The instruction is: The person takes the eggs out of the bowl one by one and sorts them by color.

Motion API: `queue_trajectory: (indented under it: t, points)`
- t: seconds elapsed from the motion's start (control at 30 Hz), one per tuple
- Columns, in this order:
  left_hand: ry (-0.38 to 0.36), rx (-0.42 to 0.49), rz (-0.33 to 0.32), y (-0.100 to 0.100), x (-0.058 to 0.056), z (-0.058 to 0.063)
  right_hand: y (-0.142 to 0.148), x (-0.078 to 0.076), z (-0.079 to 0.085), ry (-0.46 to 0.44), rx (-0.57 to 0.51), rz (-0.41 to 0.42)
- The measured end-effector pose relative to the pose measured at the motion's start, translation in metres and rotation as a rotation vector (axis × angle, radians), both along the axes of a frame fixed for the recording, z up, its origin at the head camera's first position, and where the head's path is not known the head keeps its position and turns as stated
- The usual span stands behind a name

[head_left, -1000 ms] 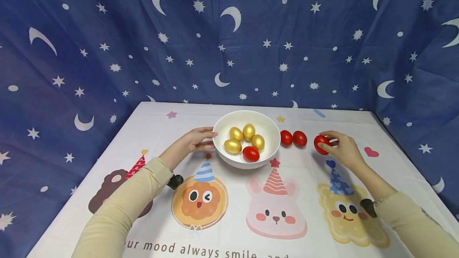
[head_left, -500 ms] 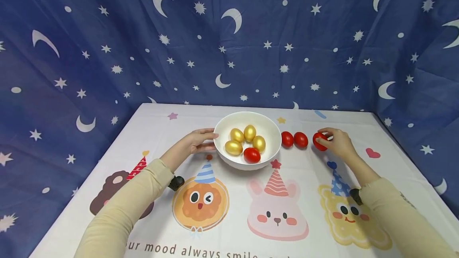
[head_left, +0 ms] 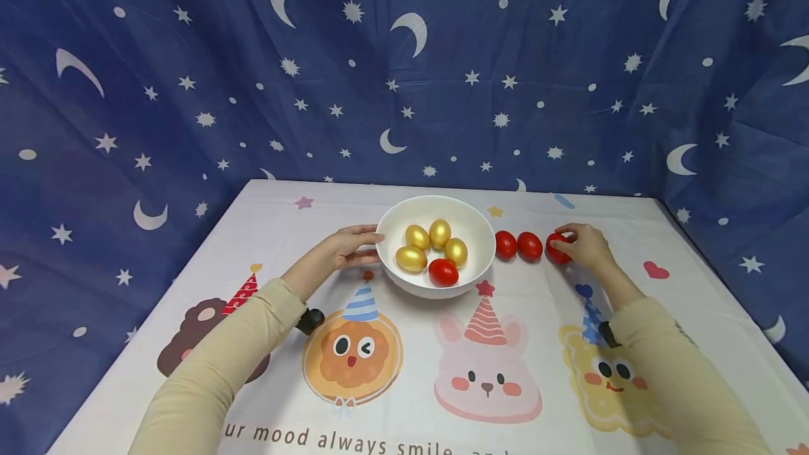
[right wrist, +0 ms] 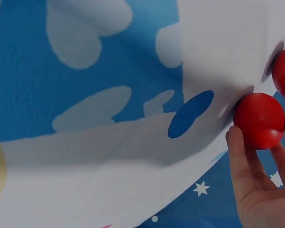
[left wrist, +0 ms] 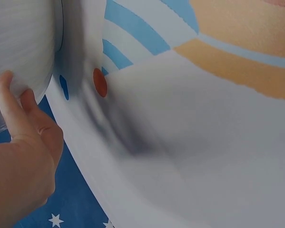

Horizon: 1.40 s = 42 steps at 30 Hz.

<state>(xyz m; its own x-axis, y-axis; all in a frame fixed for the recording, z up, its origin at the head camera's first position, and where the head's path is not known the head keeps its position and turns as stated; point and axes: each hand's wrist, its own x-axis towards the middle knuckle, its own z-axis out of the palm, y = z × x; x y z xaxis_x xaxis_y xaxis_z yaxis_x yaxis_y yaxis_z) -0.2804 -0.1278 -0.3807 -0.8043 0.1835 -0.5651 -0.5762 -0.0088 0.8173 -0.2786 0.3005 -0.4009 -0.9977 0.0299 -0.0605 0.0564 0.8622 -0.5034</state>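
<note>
At the left side of a white bowl [head_left: 395,272], my left hand [head_left: 347,244] holds its rim with one fingertip over the edge. In the left wrist view, fingers [left wrist: 11,107] lie against the bowl's outer wall. Several golden eggs [head_left: 412,258] and one red egg [head_left: 443,272] lie inside the bowl. To the right, my right hand [head_left: 588,248] grips another red egg [head_left: 556,250] between thumb and fingers, close to the table. The right wrist view shows this egg [right wrist: 259,121] at the fingertips. Two more red eggs [head_left: 505,245] lie between it and the bowl.
A white tablecloth [head_left: 404,364] printed with cartoon figures and lettering covers the table. Behind it hangs a dark blue curtain [head_left: 442,139] with moons and stars. The table's back edge runs just beyond the bowl and eggs.
My right hand has moved left with the red egg, bringing it close to the two red eggs on the table. The left hand and the bowl stay in place.
</note>
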Motion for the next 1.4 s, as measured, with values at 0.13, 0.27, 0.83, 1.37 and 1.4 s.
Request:
queue_trajectory:
  t: [0.13, 0.27, 0.83, 1.37, 1.4]
  points:
    - [-0.012, -0.011, 0.005, 0.000, 0.000, 0.000, 0.000, -0.003, -0.003, -0.032, 0.005, -0.020]
    - [-0.017, -0.024, 0.005, 0.000, -0.001, 0.000, 0.001, -0.006, -0.004, -0.048, 0.010, -0.007]
    - [-0.039, -0.017, 0.006, 0.000, -0.002, 0.001, -0.001, -0.012, 0.001, -0.099, -0.001, 0.041]
    - [-0.042, -0.010, 0.016, 0.000, -0.002, 0.001, -0.002, -0.008, 0.013, -0.084, 0.049, 0.036]
    - [-0.043, -0.012, 0.014, 0.000, -0.002, 0.002, -0.002, -0.008, 0.014, -0.080, 0.052, 0.039]
